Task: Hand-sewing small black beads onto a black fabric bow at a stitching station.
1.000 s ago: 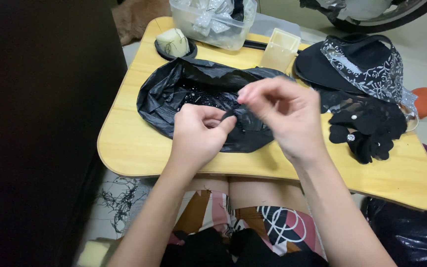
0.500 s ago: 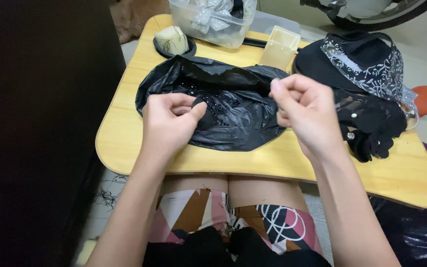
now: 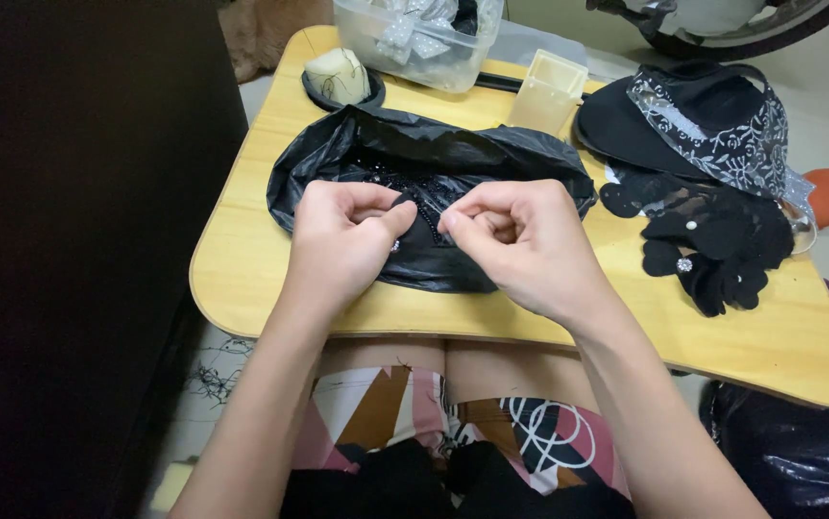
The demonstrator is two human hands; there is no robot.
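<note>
My left hand (image 3: 338, 235) and my right hand (image 3: 520, 240) meet over a crumpled black plastic bag (image 3: 434, 159) that lies on a light wooden lap table (image 3: 242, 264). Both hands are curled, with thumb and fingertips pinched and almost touching each other. A tiny sparkling bit (image 3: 395, 246) shows under my left thumb. What my right fingertips pinch is too small to see. Small shiny beads glint on the bag between the hands.
Black flower-shaped fabric pieces with gems (image 3: 722, 245) lie to the right, beside a black hat with silver lace (image 3: 712, 125). At the back stand a clear plastic tub (image 3: 414, 43), a small translucent box (image 3: 547, 91) and a black dish holding a cream spool (image 3: 341, 77). Dark furniture (image 3: 78, 240) borders the left.
Half a second ago my hands were spread apart over the bag. They have come back together at its middle, much as they were one second ago.
</note>
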